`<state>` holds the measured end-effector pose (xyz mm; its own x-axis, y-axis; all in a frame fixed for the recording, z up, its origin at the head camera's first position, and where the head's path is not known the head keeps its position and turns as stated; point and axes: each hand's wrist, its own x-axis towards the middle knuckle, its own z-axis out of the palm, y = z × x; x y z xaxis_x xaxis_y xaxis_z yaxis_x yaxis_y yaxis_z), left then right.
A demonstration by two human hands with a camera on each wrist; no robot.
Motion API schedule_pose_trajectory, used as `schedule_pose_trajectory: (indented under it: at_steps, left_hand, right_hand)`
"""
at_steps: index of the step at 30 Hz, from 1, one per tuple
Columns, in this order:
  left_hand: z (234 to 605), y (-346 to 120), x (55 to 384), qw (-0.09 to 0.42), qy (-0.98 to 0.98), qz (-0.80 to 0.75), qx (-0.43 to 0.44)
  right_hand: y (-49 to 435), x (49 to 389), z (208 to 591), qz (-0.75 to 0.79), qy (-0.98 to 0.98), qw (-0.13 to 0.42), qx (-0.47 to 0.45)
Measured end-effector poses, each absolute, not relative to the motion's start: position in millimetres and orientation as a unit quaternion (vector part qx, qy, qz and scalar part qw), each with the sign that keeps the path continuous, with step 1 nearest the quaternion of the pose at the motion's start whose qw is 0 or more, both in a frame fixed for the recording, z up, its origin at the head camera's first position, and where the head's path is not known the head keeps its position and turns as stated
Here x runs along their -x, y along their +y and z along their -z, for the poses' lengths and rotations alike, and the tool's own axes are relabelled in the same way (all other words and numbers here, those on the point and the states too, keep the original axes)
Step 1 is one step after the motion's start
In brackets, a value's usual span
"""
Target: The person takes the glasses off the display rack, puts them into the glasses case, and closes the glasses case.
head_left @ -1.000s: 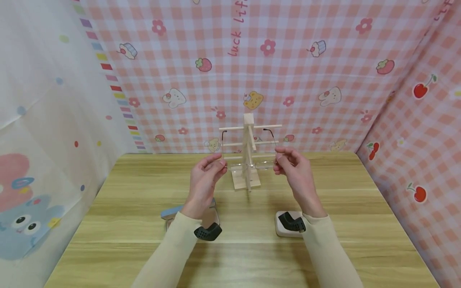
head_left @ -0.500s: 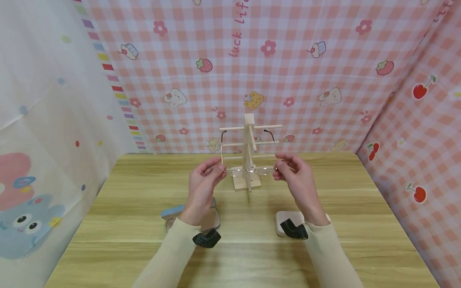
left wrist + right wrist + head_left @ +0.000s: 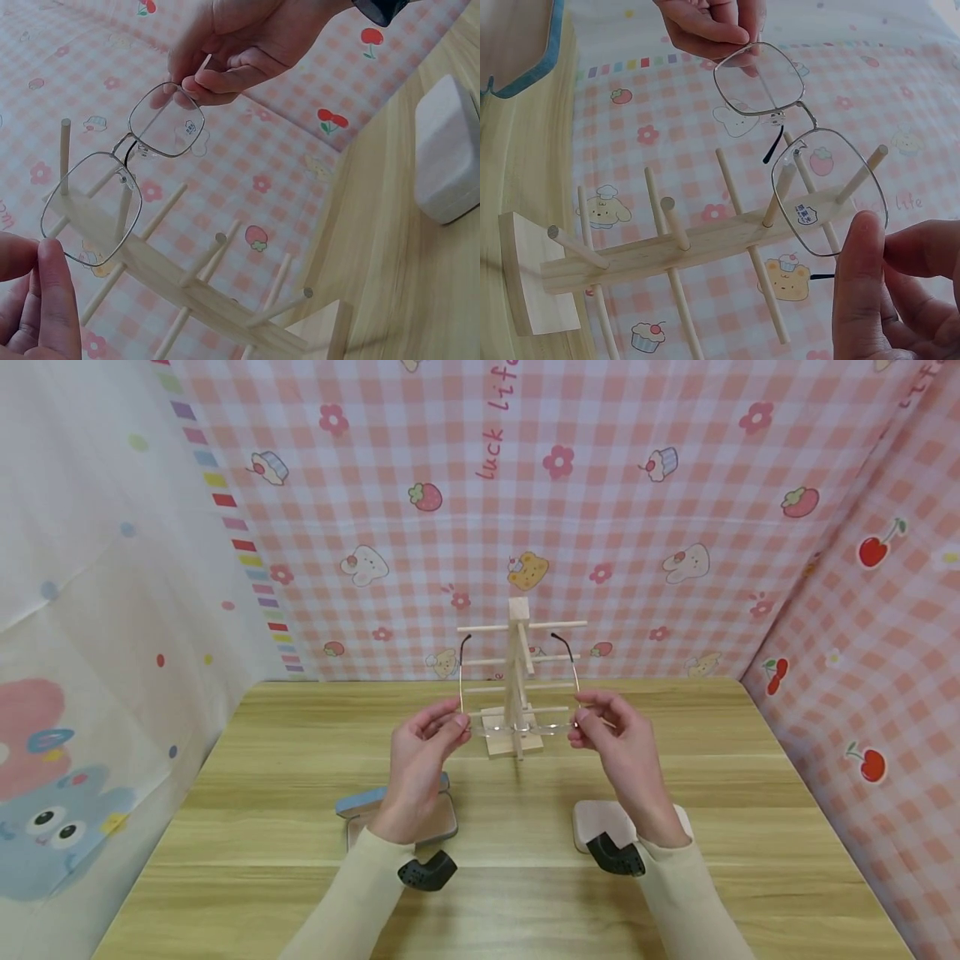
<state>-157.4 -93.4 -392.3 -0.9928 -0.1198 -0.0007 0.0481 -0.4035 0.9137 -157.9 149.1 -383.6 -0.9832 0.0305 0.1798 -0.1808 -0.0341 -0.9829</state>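
The step in hand looks like lining up the wire-rim eyeglasses (image 3: 807, 114), held up before the wooden peg stand (image 3: 517, 677) with temples unfolded toward the far side; the left hand (image 3: 420, 766) and right hand (image 3: 624, 760) each pinch one side. The next move likely calls for keeping the frame level and its temples off the pegs' ends, though whether it touches a peg is unclear. The far patterned cloth (image 3: 630, 610) leaves little depth behind the stand, while bare table (image 3: 517, 835) lies nearer, between the left eyeglass case (image 3: 444, 818) and right eyeglass case (image 3: 600, 818).
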Motion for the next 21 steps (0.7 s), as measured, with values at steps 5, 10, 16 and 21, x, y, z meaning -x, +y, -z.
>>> schedule_pose_trajectory:
  at_steps: [5, 10, 16, 21]
  left_hand:
    - [393.5, -93.7, 154.0, 0.046, -0.551, 0.832, -0.035]
    - [393.4, -94.0, 150.0, 0.042, -0.555, 0.83, -0.033]
    - [395.6, -93.1, 147.5, 0.042, -0.557, 0.829, -0.032]
    - [398.2, -92.4, 145.2, 0.047, -0.564, 0.824, -0.03]
  right_hand:
    - [149.0, 153.8, 385.6, -0.712, -0.695, 0.082, -0.056]
    - [150.0, 149.7, 387.2, -0.71, -0.697, 0.083, -0.056]
    - [151.7, 145.2, 389.9, -0.717, -0.69, 0.079, -0.06]
    - [152.4, 143.6, 392.4, -0.713, -0.694, 0.079, -0.06]
